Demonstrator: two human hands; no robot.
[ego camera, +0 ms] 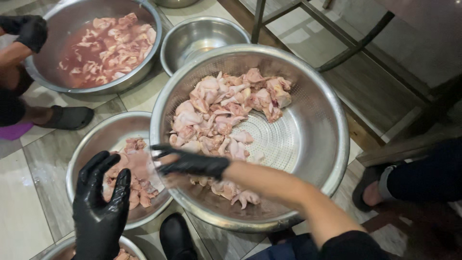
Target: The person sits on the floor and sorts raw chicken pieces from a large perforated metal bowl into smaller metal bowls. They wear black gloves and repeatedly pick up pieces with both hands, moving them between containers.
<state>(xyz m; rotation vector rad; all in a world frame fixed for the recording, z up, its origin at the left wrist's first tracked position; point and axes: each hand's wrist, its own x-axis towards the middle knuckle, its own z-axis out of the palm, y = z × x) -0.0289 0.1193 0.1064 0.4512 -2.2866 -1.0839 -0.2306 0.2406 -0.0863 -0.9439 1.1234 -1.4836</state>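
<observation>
Right hand fingers spread, empty, crossing the colander left rim at frame centre. Left hand fingers apart, hovering (lower left) over the meat bowl. Chicken pieces heaped colander's left; right side bare.

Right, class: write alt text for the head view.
Two black-gloved hands, left hand open and right hand flat, reach over a large perforated steel colander of raw pale-pink chicken pieces, beside a smaller steel bowl of meat on a tiled floor.
</observation>
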